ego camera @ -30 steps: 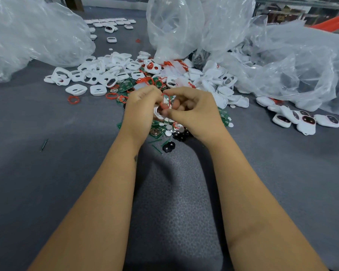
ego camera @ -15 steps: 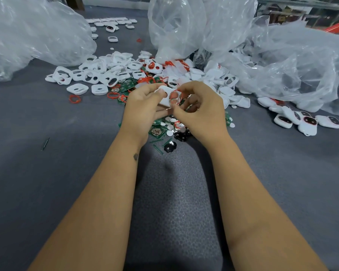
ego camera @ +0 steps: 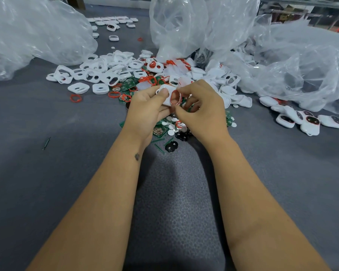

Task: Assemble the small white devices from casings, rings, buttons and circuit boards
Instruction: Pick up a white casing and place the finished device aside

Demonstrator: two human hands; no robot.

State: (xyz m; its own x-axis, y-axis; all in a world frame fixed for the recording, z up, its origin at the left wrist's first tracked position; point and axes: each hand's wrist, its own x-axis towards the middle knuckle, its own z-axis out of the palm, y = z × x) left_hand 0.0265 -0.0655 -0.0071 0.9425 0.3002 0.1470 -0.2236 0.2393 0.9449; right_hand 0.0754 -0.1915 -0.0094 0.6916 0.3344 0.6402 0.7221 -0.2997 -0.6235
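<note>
Both forearms reach forward, left hand point(ego camera: 147, 106) and right hand point(ego camera: 203, 109) meeting with fingers curled in a grip.

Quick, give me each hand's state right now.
Left hand: grips the white casing.
Right hand: pinches the red ring on that casing.

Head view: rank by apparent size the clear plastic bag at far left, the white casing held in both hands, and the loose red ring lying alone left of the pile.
1. Clear plastic bag
2. White casing
3. Loose red ring

The casing is partly covered by fingers, yet it clearly looks bigger than the ring.
</note>
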